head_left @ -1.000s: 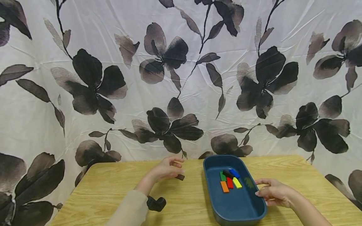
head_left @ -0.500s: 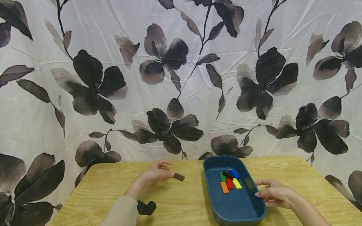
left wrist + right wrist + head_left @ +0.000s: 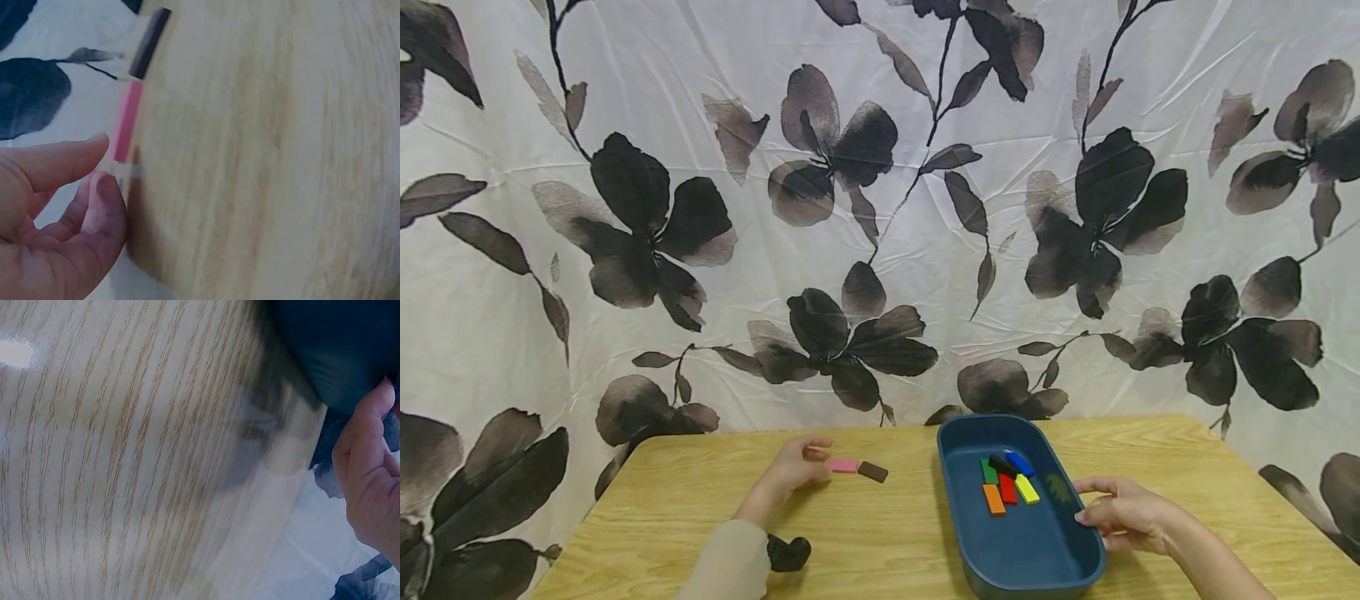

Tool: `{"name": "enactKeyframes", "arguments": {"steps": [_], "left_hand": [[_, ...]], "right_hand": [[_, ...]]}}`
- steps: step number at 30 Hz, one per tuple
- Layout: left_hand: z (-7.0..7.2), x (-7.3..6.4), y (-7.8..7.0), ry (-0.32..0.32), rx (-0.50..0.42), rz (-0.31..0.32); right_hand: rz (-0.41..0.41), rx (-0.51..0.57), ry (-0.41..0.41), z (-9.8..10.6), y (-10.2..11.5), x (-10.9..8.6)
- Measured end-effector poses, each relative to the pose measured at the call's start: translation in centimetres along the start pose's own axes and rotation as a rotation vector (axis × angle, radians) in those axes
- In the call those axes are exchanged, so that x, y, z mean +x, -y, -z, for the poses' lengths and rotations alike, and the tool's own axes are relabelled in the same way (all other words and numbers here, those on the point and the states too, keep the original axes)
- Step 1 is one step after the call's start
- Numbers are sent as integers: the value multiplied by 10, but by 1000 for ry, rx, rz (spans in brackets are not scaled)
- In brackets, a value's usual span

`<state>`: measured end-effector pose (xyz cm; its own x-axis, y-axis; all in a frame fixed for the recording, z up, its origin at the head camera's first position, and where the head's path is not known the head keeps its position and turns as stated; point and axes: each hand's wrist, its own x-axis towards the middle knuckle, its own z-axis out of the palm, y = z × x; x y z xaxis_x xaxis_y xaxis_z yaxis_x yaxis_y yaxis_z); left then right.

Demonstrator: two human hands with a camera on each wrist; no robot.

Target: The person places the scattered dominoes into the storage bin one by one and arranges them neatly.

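My left hand (image 3: pixel 790 468) is at the near end of a pink block (image 3: pixel 842 467) on the table, its thumb and fingers loosely bent. In the left wrist view a gap shows between thumb and fingers, and the pink block (image 3: pixel 127 122) lies just beyond the tips. A dark brown block (image 3: pixel 872 472) lies end to end with it. My right hand (image 3: pixel 1131 515) grips the right side of a blue bin (image 3: pixel 1033 558), thumb at the rim. In the bin lie green, black, blue, red, yellow and orange (image 3: pixel 994 500) blocks.
The wooden table (image 3: pixel 880 542) ends at a flower-patterned curtain (image 3: pixel 925 233). A black strapped-on device (image 3: pixel 788 553) sits by my left wrist. The bin stands right of the blocks on the table.
My left hand has drawn back to the left from the brown block. The pink block now shows on the table beside the brown one. The right hand and bin stay put.
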<state>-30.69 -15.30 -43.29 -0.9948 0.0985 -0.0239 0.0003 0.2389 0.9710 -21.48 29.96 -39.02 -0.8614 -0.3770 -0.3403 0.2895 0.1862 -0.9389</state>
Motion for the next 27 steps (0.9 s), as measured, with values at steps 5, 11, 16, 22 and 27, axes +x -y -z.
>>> {"name": "enactKeyframes", "arguments": {"steps": [5, 11, 16, 22, 27], "left_hand": [[-1, 3, 5, -41, 136, -58], [-6, 1, 2, -51, 346, -175], [-9, 0, 0, -43, 379, -167], [-10, -1, -1, -47, 417, -166], [-9, -3, -4, -35, 425, -173]], "right_hand": [[-8, 1, -5, 0, 0, 1], [-11, -2, -6, -1, 1, 0], [-8, -3, -3, 0, 1, 0], [-5, 4, 1, 0, 1, -1], [-7, -7, -10, -1, 1, 0]]}}
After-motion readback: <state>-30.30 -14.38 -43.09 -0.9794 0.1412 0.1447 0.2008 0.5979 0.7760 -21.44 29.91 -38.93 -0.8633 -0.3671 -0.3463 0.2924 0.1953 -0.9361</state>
